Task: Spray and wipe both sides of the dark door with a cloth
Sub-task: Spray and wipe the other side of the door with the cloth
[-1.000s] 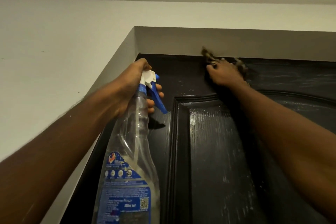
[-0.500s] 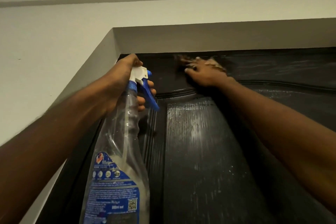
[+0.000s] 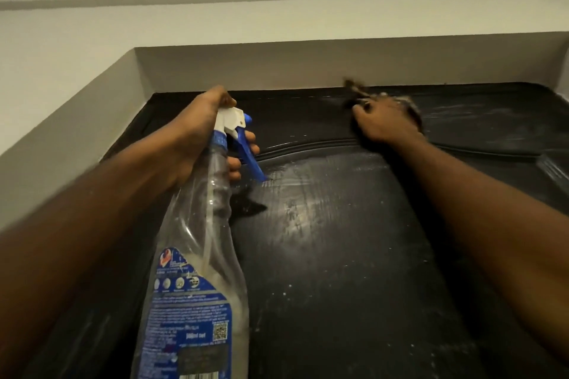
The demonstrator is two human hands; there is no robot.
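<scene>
The dark door (image 3: 338, 255) filled the lower and right part of the view, its top edge set under a pale recessed lintel (image 3: 308, 68) in a light wall (image 3: 61, 40). The door's raised panel carried whitish streaks and specks, heaviest just below the curved moulding. The left hand (image 3: 197, 132) gripped the neck of a clear spray bottle (image 3: 200, 271), thumb over the white head and fingers (image 3: 237, 163) curled round the neck behind the blue trigger (image 3: 248, 151); the trigger tip lay close to the panel, though contact could not be confirmed. The bottle hung tilted, its blue label toward the camera. The right hand (image 3: 385, 123) was on the door's upper rail, near the top edge and well apart from the left hand, with a brownish cloth (image 3: 354, 91) under it. Cloth showed past the fingertips and at the hand's far side. Blur obscured this hand; whether its fingers curled round the cloth or pressed it flat could not be told.
</scene>
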